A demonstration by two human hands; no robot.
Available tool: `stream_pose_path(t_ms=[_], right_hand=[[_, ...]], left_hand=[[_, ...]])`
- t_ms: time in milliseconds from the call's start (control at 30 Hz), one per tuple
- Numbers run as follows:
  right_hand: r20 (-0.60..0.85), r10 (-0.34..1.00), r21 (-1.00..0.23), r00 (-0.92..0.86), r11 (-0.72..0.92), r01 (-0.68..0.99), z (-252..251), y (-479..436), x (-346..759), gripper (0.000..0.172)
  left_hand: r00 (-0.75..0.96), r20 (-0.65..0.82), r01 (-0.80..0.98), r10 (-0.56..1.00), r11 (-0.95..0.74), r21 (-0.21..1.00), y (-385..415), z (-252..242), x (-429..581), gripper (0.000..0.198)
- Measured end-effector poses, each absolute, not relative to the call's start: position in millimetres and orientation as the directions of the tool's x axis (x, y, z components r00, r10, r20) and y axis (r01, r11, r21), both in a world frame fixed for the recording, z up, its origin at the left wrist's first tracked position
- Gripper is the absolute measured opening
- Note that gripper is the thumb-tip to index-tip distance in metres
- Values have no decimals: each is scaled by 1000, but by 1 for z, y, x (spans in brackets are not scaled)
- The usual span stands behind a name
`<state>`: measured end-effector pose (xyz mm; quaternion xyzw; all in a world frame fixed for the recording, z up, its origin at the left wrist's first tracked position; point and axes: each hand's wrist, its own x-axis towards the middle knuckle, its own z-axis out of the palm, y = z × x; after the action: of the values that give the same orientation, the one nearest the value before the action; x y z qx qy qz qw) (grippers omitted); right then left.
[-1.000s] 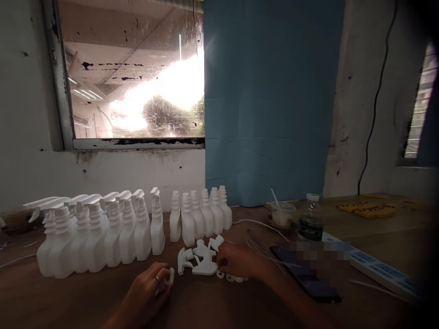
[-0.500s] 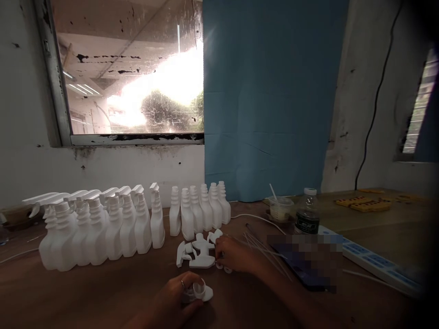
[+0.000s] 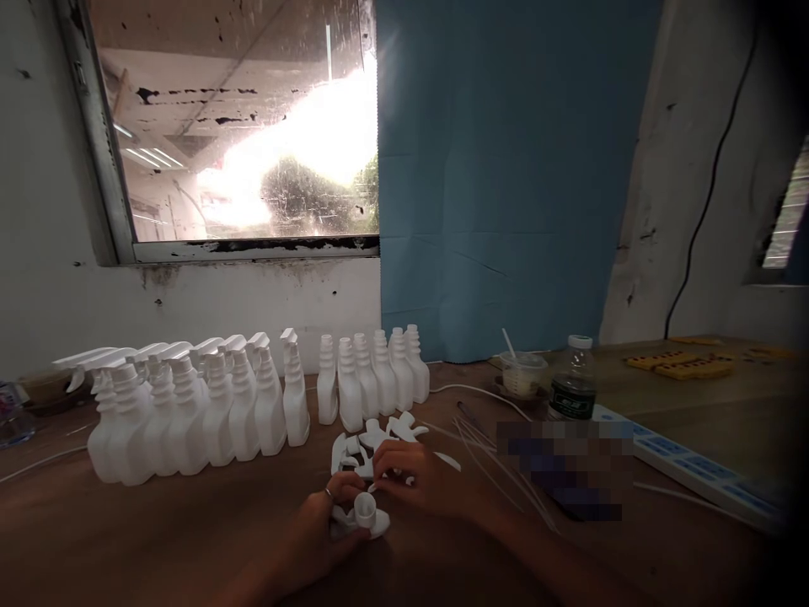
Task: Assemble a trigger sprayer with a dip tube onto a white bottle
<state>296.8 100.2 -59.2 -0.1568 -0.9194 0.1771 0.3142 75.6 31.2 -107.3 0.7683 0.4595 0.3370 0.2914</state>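
Left hand (image 3: 329, 516): holding white plastic spray head (image 3: 366, 518), lower centre
Right hand (image 3: 409, 474): fingers curled, grip unclear
Dark-green bottle label (image 3: 572, 400): centre right, white writing illegible

At the lower centre, the bare, ringed left hand (image 3: 324, 511) curls in a grip, thumb below its fingers — left forearm (image 3: 269, 573) running to the bottom edge. Just beside it, the bare right hand (image 3: 414, 474) arches, fingers bent leftward — right forearm (image 3: 506, 531) slanting lower right.

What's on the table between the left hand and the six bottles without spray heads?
Loose white spray heads lie there in the head view, partly hidden by the right hand.
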Motion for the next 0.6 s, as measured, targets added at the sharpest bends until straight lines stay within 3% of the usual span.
stream_pose_path(t_ms=[167,400,467,533,600], right_hand=[[466,313,-402,-828,908,116,-63,82,291,19],[456,266,-402,-849,913,70,-47,77,291,16],[478,304,-400,-824,910,104,-45,64,298,21],[458,415,-479,-786,860,176,-52,41,314,26],[267,534,-649,-802,715,260,-67,10,336,33]], left_hand=[[353,272,523,895,-430,736,33,-112,73,36],[407,323,603,855,-517,608,29,-107,73,19],[434,349,602,831,-555,574,28,-105,73,17],[447,361,622,819,-574,533,29,-105,71,13],[456,350,650,818,-575,497,30,-106,69,11]])
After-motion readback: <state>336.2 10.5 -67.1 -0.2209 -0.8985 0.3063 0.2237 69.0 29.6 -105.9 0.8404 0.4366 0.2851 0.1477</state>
